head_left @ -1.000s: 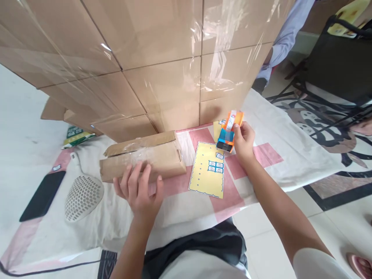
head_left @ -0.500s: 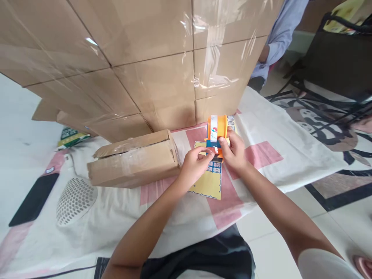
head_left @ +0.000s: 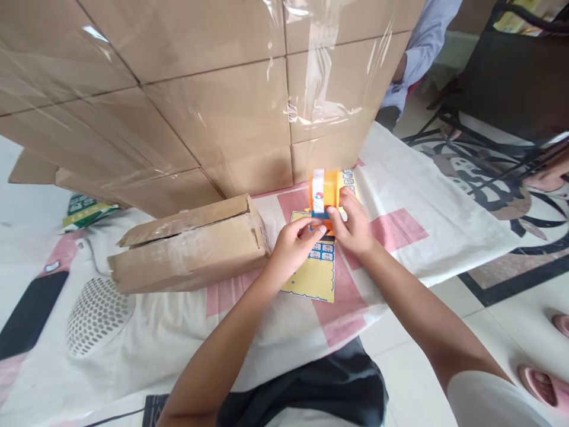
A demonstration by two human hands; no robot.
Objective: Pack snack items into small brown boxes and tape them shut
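My right hand (head_left: 352, 224) grips an orange, rounded plastic thing (head_left: 330, 188) with a white printed strip down its side and a blue band lower down; its exact kind I cannot make out. The fingers of my left hand (head_left: 297, 242) are drawn together in a pinch at the lower orange part, which they partly hide. Under both hands lies a yellow printed sheet (head_left: 311, 281) with blue-edged boxes, on a white and pink cloth (head_left: 398, 231). A second patch of printed sheet shows behind the orange thing.
Stacked cardboard boxes (head_left: 217, 112) wrapped in clear film rise behind. A taped carton (head_left: 191, 255) lies left of my hands. Farther left are a perforated white object (head_left: 100, 314), a dark flat object (head_left: 33, 314) and a green packet (head_left: 86, 212). A person's sleeve (head_left: 429, 47) and a dark chair (head_left: 502, 77) appear at right.
The view has shifted, so most things sit slightly farther left. Both hands stay at the orange thing; my left fingertips are a little higher against its lower part.
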